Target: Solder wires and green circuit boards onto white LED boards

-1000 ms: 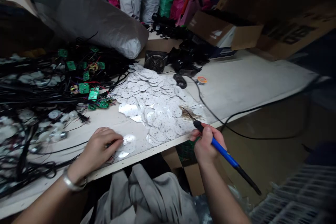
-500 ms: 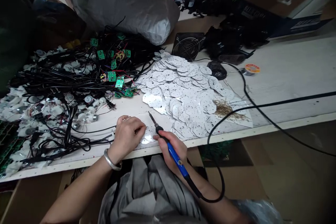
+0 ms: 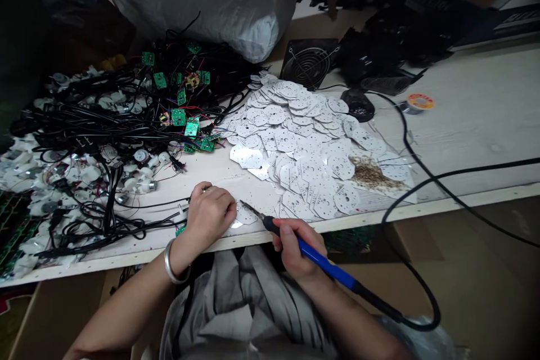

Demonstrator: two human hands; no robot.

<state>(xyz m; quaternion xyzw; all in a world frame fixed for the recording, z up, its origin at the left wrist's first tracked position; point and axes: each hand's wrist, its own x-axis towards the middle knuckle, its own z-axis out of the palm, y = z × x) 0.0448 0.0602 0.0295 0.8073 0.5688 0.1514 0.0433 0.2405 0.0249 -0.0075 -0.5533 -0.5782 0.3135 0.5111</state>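
Observation:
My right hand [image 3: 301, 247] is closed around the blue handle of a soldering iron [image 3: 324, 263]. The iron's tip points left, beside the fingers of my left hand [image 3: 213, 211]. That hand is curled closed over a white circuit board [image 3: 246, 215] near the bench's front edge, and what its fingers pinch is hidden. A black cable runs up to it from the left. Part of a green circuit board [image 3: 180, 230] shows beside the left wrist. A large pile of white round-edged boards [image 3: 291, 146] spreads just beyond the iron.
Black cables [image 3: 122, 129] with green boards and white motor parts heap on the left. Behind the pile stands a black fan [image 3: 307, 64]. A solder spool [image 3: 417, 103] and brown residue [image 3: 373, 174] lie to the right. The iron's cord [image 3: 415, 163] loops across the bench edge.
My right hand has moved right and the iron lies flatter, its tip lower and near the left fingers. The left hand has barely moved. A blurred brown shape appears at the back.

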